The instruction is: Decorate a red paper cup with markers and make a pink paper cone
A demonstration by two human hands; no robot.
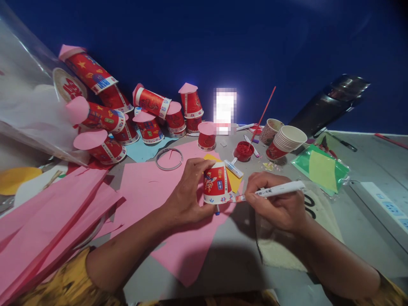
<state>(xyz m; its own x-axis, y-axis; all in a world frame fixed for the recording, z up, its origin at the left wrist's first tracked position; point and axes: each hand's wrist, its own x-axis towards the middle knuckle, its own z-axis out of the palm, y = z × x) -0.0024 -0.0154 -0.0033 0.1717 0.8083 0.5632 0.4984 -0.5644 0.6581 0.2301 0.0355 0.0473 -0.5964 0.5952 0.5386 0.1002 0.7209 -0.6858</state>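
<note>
My left hand [188, 193] is closed around a red printed paper cup [215, 183], held upside down above the pink paper [143, 182]. Small blue and red marks run along the cup's white rim. In my right hand [277, 204] is a white marker [280, 189], its tip at the right side of that rim. Whether the tip touches the rim is hard to tell. A blue-ended pen [217, 210] shows partly below the cup, and a white tube [233, 168] lies on yellow paper [236, 180] just behind it.
Several red cups with pink paper cones [149, 127] stand or lean at the back left. Behind my hands are a red pot [244, 151] with a stick, stacked paper cups [285, 142] and a ring of tape [169, 159]. A black flask [331, 100] leans at right.
</note>
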